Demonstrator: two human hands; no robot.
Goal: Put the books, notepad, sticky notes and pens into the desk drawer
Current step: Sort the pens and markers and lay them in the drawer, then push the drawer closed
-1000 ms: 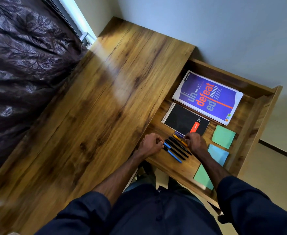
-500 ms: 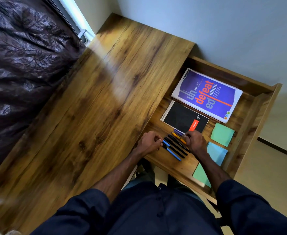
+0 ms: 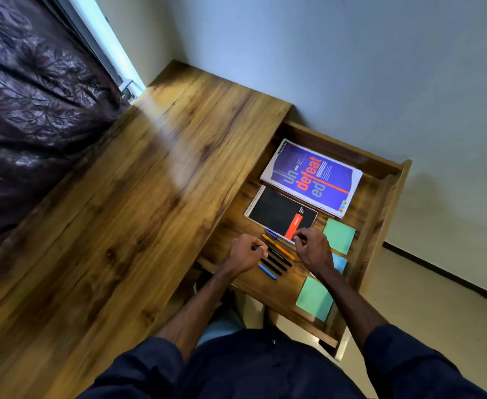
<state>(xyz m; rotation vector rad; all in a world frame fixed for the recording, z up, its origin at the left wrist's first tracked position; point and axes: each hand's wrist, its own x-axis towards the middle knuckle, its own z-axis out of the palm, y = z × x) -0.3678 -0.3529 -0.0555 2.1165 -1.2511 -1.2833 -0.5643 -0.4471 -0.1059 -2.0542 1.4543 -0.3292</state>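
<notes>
The pens (image 3: 276,259) lie side by side in 1 row on the floor of the open drawer (image 3: 380,220), near its front edge: blue and black ones nearest the person, then an orange one and a purple one beside the notepad.

The left hand (image 3: 246,253) sits at one end of the row with its fingers curled. Whether it pinches a pen or only touches the ends cannot be determined. The right hand (image 3: 312,247) is at the other end, over the notepad's near corner, with its fingers loosely curled. No pen is visible in it, so its hold cannot be determined either.

The black spiral notepad (image 3: 276,216) lies flat beyond the pens. The purple book (image 3: 311,178) lies flat behind it, near the drawer's back wall. 3 pads of sticky notes (image 3: 338,234) lie along the right side: 2 green and 1 blue, the blue partly hidden by the right forearm.

Progress: every listed item appears to be inside the drawer, and nothing lies on the desk top (image 3: 150,211). What remains is probably squaring up the pens.

Compared with 0.5 s ago, both hands stay at the pen row, the items keep their places, and the view takes in more wall.
</notes>
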